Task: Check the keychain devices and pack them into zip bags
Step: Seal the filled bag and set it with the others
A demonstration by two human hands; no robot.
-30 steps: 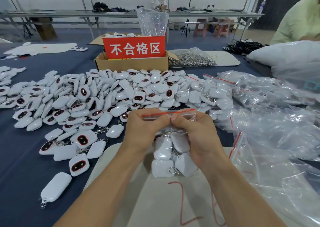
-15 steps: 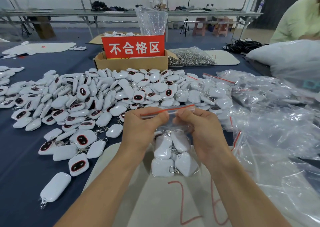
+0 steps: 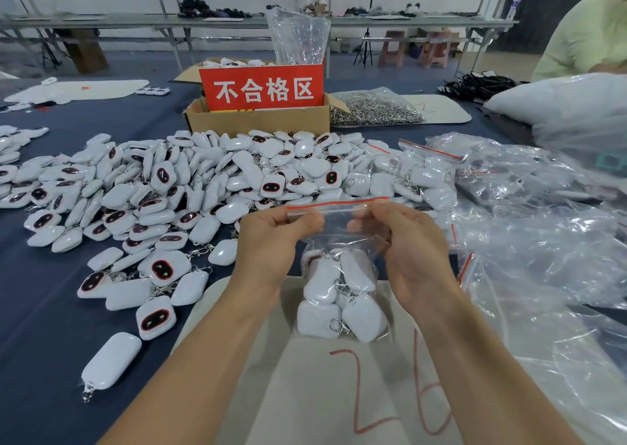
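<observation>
Both hands hold a clear zip bag (image 3: 336, 221) by its top, near centre and just this side of the pile. The left hand (image 3: 271, 244) pinches the left end below the red seal strip, its fingers (image 3: 307, 222) curled on the plastic; the right hand (image 3: 412, 244) pinches the right end the same way. White keychain devices (image 3: 339, 295) fill the bag's lower half, over a white mat (image 3: 305, 404) marked 26. More loose devices (image 3: 203, 180) cover the blue tabletop (image 3: 40, 309) to the left and beyond, before a cardboard box (image 3: 258, 124) with a red sign (image 3: 261, 88).

Two hands (image 3: 271, 241) (image 3: 410, 248); one zip bag (image 3: 339, 275); one cardboard box (image 3: 258, 124)
</observation>
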